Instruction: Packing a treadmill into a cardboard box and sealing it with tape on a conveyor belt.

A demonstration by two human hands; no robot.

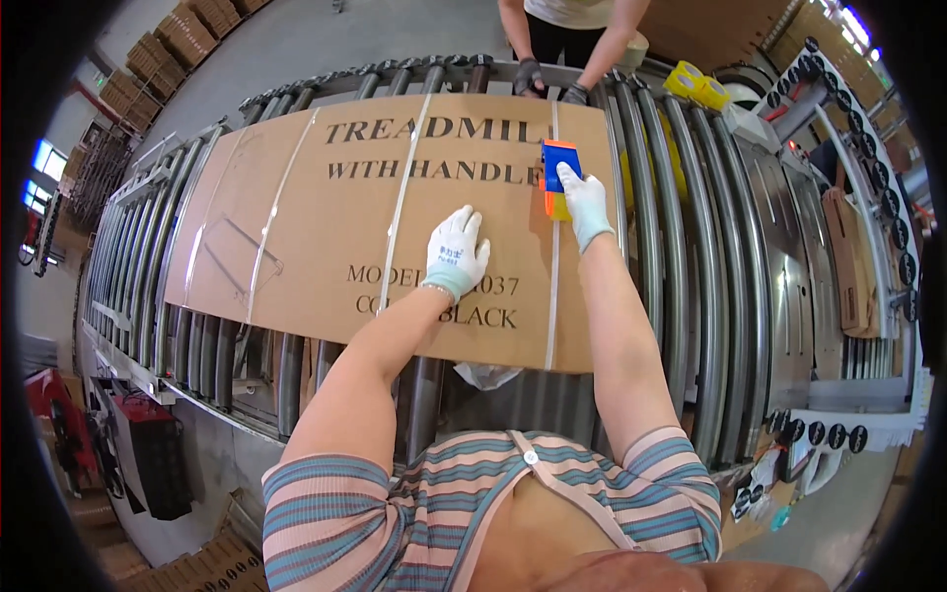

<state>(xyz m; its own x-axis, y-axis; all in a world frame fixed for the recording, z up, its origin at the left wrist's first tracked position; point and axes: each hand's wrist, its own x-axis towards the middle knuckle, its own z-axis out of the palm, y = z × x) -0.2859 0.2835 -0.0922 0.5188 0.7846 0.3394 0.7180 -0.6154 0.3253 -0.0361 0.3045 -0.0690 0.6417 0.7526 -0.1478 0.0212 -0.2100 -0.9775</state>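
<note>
A large flat cardboard box [326,227] with dark printing lies in front of me, with several pale bands running across it. My left hand [457,252], in a white glove, rests on the middle of the box top, fingers stretched out and holding nothing. My gloved right hand [584,202] is closed around a blue and orange tape dispenser [562,156] near the box's right end. Yellow tape [559,207] shows at the dispenser's near side, over the rightmost band. I cannot tell whether the dispenser touches the cardboard.
Metal rollers [705,266] of a conveyor carry the box. Across it, another person's dark-gloved hands [530,79] are at the far edge. Yellow tape rolls [697,86] sit at the far right. A machine frame with black discs [893,197] stands right; stacked cardboard [182,35] lies far left.
</note>
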